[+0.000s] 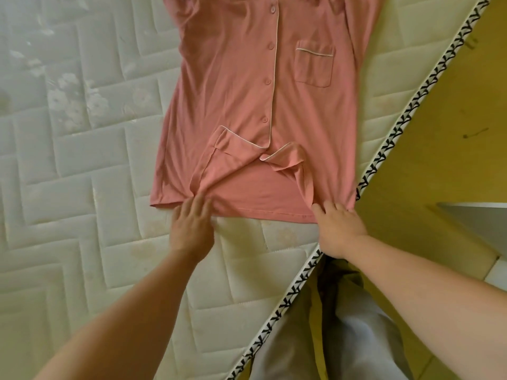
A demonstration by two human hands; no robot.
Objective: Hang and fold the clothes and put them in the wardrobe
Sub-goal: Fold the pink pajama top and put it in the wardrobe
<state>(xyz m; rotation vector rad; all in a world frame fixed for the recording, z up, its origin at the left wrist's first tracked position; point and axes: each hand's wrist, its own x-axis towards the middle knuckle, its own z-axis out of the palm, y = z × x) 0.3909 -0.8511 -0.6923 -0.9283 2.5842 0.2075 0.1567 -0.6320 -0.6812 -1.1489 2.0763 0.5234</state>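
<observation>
On the quilted white mattress [82, 160] I am spreading the pink buttoned pyjama shirt [233, 91], folding unstarted: left hand [192, 224] pressing flat-fingered, right hand [338, 227] pinching its near edge.

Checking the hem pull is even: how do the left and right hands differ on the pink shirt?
The left hand meets the pink shirt inward of its hem corner; the right hand sits near the corner by the mattress edge. The left hand is blurred, fingers stretched out, grip unclear; the right hand is sharp, fingers curled on the hem. Both touch the bottom hem.
</observation>
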